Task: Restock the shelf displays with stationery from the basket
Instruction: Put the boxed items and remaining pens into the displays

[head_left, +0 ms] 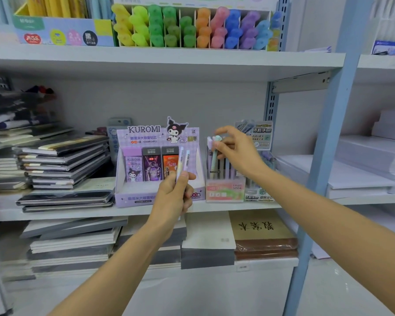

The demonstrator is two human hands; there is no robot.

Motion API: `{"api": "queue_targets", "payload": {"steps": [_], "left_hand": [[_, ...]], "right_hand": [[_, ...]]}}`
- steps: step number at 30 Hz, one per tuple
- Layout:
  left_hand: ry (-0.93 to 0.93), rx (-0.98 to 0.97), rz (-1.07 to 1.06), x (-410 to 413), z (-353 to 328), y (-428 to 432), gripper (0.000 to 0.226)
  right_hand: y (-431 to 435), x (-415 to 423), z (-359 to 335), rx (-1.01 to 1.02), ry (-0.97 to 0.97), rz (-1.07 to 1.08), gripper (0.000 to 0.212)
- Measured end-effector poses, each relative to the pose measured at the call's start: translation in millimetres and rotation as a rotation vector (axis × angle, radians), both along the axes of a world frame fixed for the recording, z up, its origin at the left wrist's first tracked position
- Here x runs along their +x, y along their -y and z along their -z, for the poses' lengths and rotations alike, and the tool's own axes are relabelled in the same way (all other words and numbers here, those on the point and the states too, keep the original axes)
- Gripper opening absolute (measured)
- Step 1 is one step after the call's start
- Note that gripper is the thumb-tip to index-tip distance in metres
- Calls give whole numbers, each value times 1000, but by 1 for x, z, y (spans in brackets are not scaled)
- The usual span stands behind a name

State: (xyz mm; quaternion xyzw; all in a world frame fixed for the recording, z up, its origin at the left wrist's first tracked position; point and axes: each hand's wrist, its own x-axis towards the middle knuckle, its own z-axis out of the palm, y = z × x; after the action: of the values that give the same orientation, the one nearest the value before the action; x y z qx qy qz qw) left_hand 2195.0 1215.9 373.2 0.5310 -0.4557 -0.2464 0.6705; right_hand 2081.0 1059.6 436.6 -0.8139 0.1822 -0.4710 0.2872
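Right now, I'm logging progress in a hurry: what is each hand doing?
Left hand: holds two pencils upright.
Right hand: pinches a green pencil standing in the pink box.

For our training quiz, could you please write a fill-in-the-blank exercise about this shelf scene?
The left hand holds ___ pastel pencils upright.
The right hand pinches a green pencil in the pink box marked FRUIT ___.
The purple box behind the left hand reads ___.
The notebooks lie stacked to that box's ___.
Missing: two; SODA; KUROMI; left.
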Motion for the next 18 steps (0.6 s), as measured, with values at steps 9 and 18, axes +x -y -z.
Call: {"api": "queue_targets", "payload": {"steps": [9,18], "left_hand": [[-30,17,21,0,1,-1,29],[-5,12,78,-10,-4,-3,30]], "right_hand": [[-2,11,7,-353,-149,292,9],[-27,-16,0,-21,11,-13,18]]}}
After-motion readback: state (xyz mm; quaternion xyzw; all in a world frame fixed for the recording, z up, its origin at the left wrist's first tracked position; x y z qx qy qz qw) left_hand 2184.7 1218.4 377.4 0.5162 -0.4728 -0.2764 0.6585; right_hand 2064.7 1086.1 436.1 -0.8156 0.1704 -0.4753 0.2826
